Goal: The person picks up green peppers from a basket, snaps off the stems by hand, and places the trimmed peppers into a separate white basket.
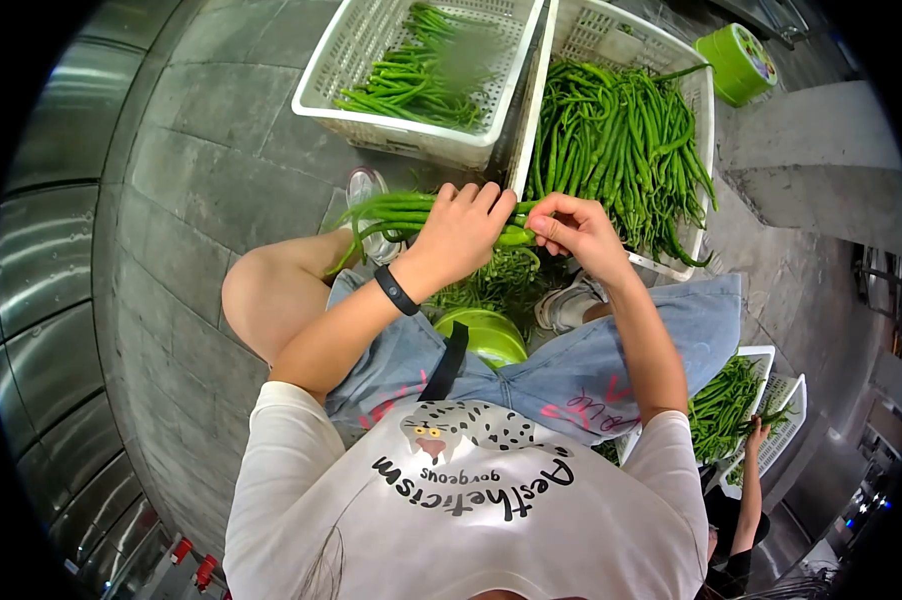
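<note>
Seated position, viewed from above. Nearest the camera is a white shirt [471, 500], printed "Aestheticism gorgeous" beneath a spotted animal motif. The denim shorts [591, 360] carry pink lettering, not legible. Low on the person's right side, a co-worker's hand [758, 432] rests on a white side basket [789, 415] of green peppers. Between the knees sits a green bowl [491, 335], with a loose heap of peppers [496, 280] just beyond it, between the two shoes [368, 195]. The floor [191, 170] is grey stone tile. A curved stainless-steel wall [41, 260] runs along the left side. The left forearm, with a black wristband [396, 290], reaches forward. The left hand [461, 235] is palm down and closed round a bundle of green peppers [391, 212], which is held level above the feet with its free ends trailing left. The right hand [581, 235] is just beside the left, with a narrow gap between them, and pinches the bundle's near end between thumb and fingertips. Beyond the hands, two white perforated baskets stand side by side on the floor, touching. The left basket [391, 130] holds a thin layer of peppers. The right basket [621, 35] is piled with them. A green lidded tub [739, 60] stands past the right basket, beside a concrete ledge [821, 150].
</note>
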The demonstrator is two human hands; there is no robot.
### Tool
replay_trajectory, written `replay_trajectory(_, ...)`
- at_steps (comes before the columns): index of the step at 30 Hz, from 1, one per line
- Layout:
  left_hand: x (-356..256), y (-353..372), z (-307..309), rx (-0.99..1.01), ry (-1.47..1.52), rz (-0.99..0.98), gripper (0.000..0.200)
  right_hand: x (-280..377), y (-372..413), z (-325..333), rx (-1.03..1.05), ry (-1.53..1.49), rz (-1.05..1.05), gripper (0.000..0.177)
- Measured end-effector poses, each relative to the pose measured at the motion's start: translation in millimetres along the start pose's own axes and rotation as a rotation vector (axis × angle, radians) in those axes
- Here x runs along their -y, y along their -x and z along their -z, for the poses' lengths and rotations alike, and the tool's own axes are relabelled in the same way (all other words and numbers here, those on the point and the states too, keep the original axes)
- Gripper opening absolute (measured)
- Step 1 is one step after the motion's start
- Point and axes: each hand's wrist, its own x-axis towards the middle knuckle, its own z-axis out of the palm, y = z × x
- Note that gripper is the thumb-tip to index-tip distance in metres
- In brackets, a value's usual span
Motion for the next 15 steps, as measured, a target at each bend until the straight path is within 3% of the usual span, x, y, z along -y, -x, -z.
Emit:
replay_trajectory(6,3.9,-3.0,-1.2,0.008,0.020,0.006,0.057,-6.0,-1.6,4.1,0.043,-0.172,-0.074,0.012)
replay_trajectory(9,12.1,-9.5,4.8,-0.006,0.271,0.138,0.051,0.0,1.0,27.5,0.184,-0.393,-0.064,0.012)
replay_trajectory(12,27.5,-13.4,3.9,-0.084,0.625,0.312,0.044,18.8,9.7,36.1,0.359,-0.114,-0.166,0.013)
replay_trajectory(15,30.1,-15.2,10.7,-0.024,0.694,0.395,0.042,14.9,7.1,12.4,0.202,0.190,0.011,0.021)
